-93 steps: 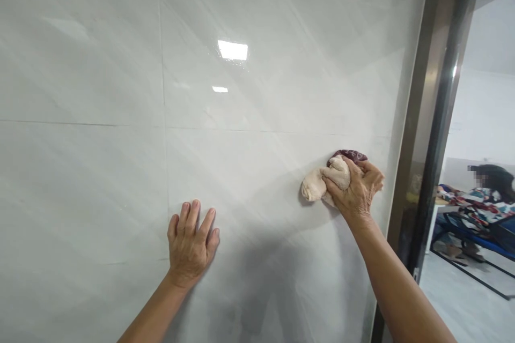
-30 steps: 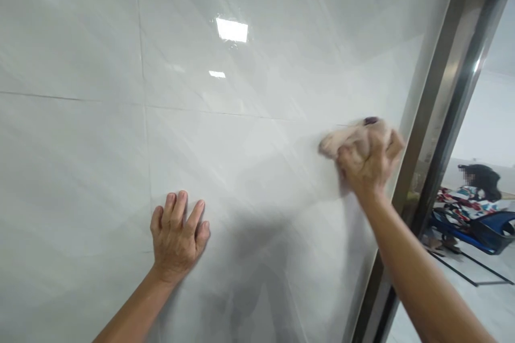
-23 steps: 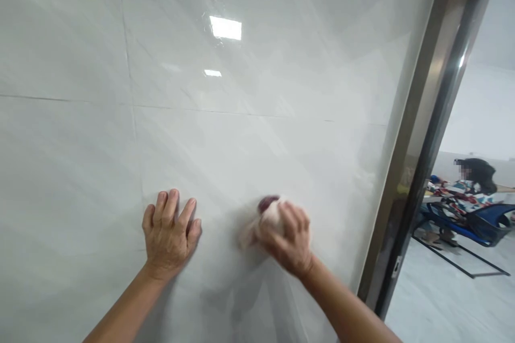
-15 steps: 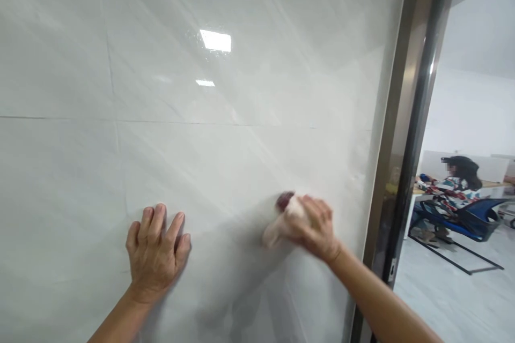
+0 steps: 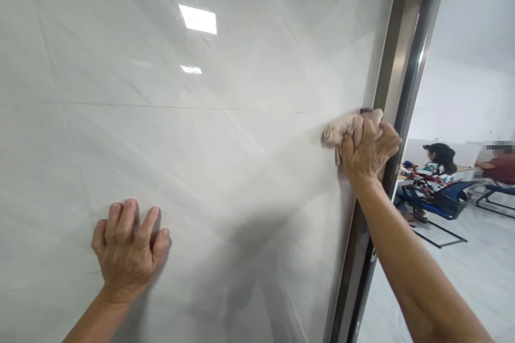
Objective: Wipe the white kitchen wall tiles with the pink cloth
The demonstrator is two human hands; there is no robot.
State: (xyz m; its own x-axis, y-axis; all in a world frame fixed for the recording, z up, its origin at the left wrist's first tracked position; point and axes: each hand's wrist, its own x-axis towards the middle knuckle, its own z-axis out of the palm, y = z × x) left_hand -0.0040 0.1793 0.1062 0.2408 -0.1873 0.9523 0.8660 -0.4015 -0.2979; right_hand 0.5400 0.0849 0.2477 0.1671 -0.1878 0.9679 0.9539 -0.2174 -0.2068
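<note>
A glossy pale grey tiled wall (image 5: pixel 225 171) fills most of the head view. My left hand (image 5: pixel 131 249) rests against its lower left part, fingers spread and holding nothing. Farther right and higher up, my right hand (image 5: pixel 370 150) grips a bunched beige cloth (image 5: pixel 348 127) and presses it to the wall beside the metal door frame (image 5: pixel 396 64). A dark patch of the cloth shows at its top edge. The fingers of that hand lie over the cloth and reach up to the frame; part of the cloth is hidden under them.
Beyond the frame on the right is a room with a pale floor (image 5: pixel 478 268). A person in a patterned top (image 5: pixel 434 174) sits there on a blue chair (image 5: pixel 446 203). Another person in a dark red top (image 5: pixel 499 169) sits farther right.
My right hand has moved up and to the right with the cloth, from the middle of the wall to the door frame. The view has shifted slightly right; my left hand stays on the wall.
</note>
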